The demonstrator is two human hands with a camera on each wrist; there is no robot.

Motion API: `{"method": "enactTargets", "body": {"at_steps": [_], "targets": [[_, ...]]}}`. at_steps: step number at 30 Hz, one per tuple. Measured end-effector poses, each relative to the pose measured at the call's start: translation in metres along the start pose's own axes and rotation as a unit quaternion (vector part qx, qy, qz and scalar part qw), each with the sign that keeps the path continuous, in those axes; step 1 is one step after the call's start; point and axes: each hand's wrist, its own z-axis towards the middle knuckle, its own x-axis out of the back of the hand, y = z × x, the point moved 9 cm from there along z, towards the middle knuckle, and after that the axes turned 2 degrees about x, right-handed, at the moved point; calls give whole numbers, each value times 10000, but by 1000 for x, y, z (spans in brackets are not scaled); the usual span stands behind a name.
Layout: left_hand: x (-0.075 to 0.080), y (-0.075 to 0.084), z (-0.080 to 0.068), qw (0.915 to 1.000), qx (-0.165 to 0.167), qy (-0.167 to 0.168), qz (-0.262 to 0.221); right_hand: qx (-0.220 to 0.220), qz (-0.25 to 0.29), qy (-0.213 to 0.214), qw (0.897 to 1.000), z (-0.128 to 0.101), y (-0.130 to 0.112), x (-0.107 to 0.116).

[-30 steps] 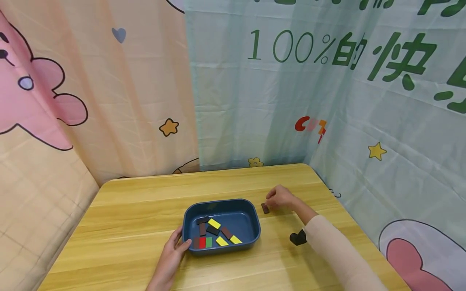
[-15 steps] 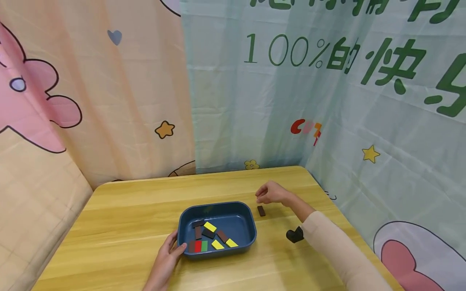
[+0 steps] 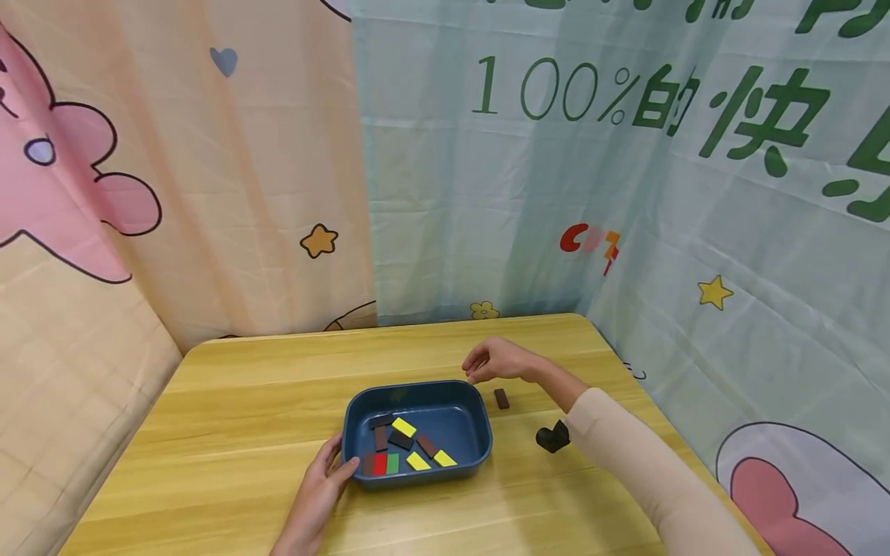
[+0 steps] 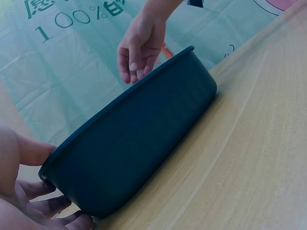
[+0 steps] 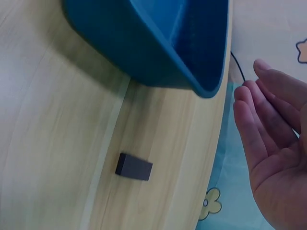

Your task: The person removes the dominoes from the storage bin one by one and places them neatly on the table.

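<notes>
Blue tray (image 3: 487, 432) sits mid-worktop (image 3: 243, 401), nearer my edge. My left hand (image 3: 316, 494) holds its near-left corner: thumb on the rim, fingers (image 4: 48, 206) curled against the outer wall, per the left wrist view.

Inside the tray: small flat blocks lying loose. Yellow block (image 3: 403, 426) toward the middle, two more yellow ones (image 3: 418, 461) by the near wall, red block (image 3: 379, 464) and green block (image 3: 392, 463) side by side at the near-left, several brown ones (image 3: 380, 438) between them.

My right hand (image 3: 497, 360) hangs above the tray's far-right corner, not touching it. Fingers (image 5: 261, 120) loosely bent, relaxed, holding nothing; palm plainly bare in the right wrist view.

One brown block (image 3: 501, 398) lies flat on the worktop just beside the tray's right wall, apart from it and below the right hand, no contact with it.

Black object (image 3: 552, 438) further right of the tray, close to my right forearm; can't tell what it is.

Behind the worktop: printed curtains, peach one (image 3: 208, 193) left of the tray, pale green one (image 3: 556, 170) with green lettering behind and right.
</notes>
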Motion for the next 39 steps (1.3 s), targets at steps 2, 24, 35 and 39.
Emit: {"method": "enactTargets", "body": {"at_steps": [2, 24, 35, 39], "targets": [[0, 0, 0, 10000, -18, -26, 12, 103, -104, -224, 9996, 4, -7, -8], [0, 4, 0, 9999, -29, 32, 135, 689, -1682, -2311, 9558, 37, -41, -96], [0, 4, 0, 9999, -42, 24, 93, 441, -2630, -3063, 9138, 41, -33, -130], [0, 4, 0, 10000, -51, 27, 76, 420, -2881, -3167, 9027, 41, -29, -137]]}}
